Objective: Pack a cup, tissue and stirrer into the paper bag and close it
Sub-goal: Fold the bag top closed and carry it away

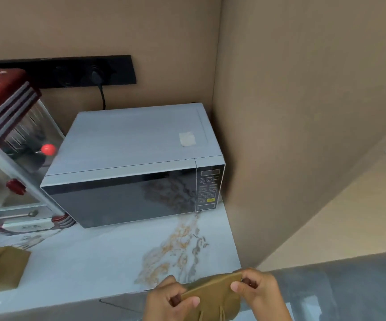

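Both hands, left hand [172, 297] and right hand [260, 290], pinch the paper bag [212, 295] top edge at opposite ends, likely to pull it taut for folding shut.

Soft, even, fairly dim indoor light fills the frame, with a dull reflection on the dark microwave door [127, 200], slight overall softness, motion blur on the red machine [9, 135] at the left edge, and wide-angle bending toward the corners.
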